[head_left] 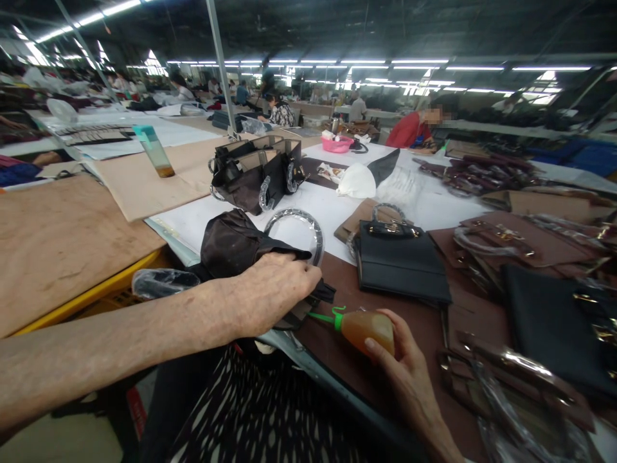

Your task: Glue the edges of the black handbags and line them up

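Note:
My left hand point(279, 286) is closed on a dark handbag point(234, 241) at the table's near edge, its lining turned outward. A plastic-wrapped ring handle point(315, 235) of the bag stands up behind my knuckles. In my right hand point(407, 360) is a squeeze bottle point(366, 329) of amber liquid, fingers wrapped round its base. The bottle lies sideways, its thin green nozzle pointing left at the bag's edge under my left hand. Whether the tip touches the bag, I cannot tell.
A finished-looking black handbag point(402, 260) lies right of centre. Brown handbags point(520, 241) are piled at the right. Open dark bags point(260, 173) stand further back. A teal-capped bottle point(154, 151) is at the left, a pink basin point(336, 144) at the back. A person in red point(409, 130) leans over the far side.

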